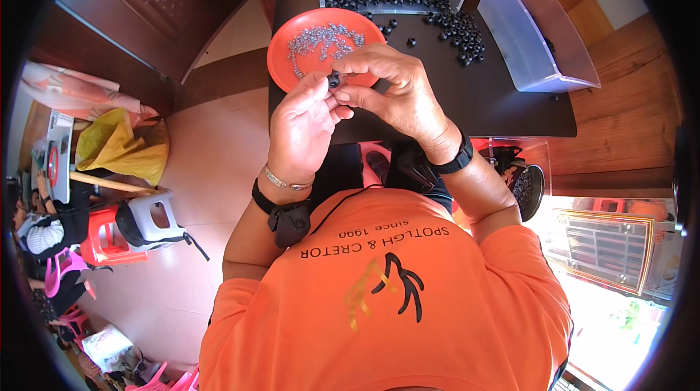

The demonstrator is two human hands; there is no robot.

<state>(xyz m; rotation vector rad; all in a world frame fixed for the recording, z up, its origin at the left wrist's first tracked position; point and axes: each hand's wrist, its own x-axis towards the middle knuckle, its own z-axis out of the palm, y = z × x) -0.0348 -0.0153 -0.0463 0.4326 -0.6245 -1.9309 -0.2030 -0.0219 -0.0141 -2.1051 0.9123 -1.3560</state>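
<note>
Above the near side of a round red-orange plate (279, 63), my two hands meet at the fingertips. My left hand (300, 125) is closed, palm turned up, its thumb and fingertips pinching a small black round part (333, 80). From the right, my right hand (399, 88) curls its index finger and thumb about the same part. Whether a small metal piece is also between the right fingertips cannot be made out. On the plate lie many small silvery metal pieces (321, 40), too small to name surely.
A clear bin (379, 9) full of black parts stands at the back of the dark table (510, 118). A loose pile of black parts (463, 37) lies beside it. To the right is another clear plastic bin (536, 48). Stools (109, 234) and other people are at the far left.
</note>
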